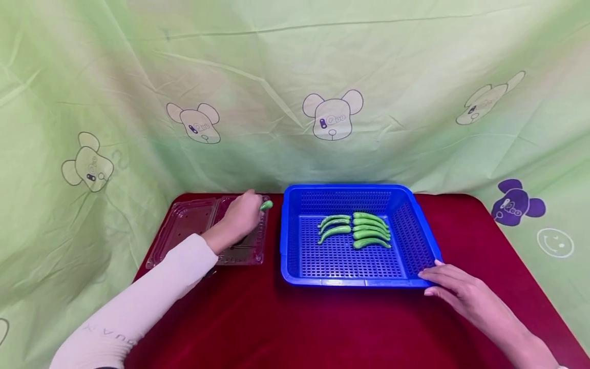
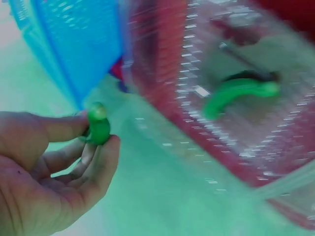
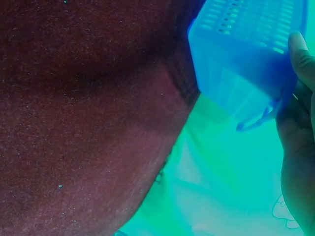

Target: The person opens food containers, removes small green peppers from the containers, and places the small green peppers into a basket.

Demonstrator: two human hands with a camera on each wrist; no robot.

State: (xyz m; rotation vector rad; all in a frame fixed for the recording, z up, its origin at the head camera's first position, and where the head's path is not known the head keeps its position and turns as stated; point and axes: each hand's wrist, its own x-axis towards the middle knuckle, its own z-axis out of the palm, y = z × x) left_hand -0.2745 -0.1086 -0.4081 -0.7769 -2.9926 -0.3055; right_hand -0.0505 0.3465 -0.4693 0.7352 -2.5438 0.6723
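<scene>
In the left wrist view, my left hand (image 2: 64, 172) pinches a green chili pepper (image 2: 100, 125) between thumb and fingertips. The head view puts this left hand (image 1: 241, 215) over the right part of a clear plastic container (image 1: 184, 218), the pepper's end poking out past the fingers. Another green pepper (image 2: 236, 93) lies inside the container, blurred. A blue perforated basket (image 1: 345, 282) stands to the right, with several green peppers (image 1: 371, 228) in two columns on its floor. My right hand (image 1: 470, 294) holds the basket's near right corner, thumb against the outside and fingers at the rim.
Dark red cloth (image 1: 322, 328) covers the table beneath the container and basket. Behind and at both sides hangs a pale green curtain (image 1: 258, 77) printed with mouse heads. The basket's left wall stands close beside the container's right edge.
</scene>
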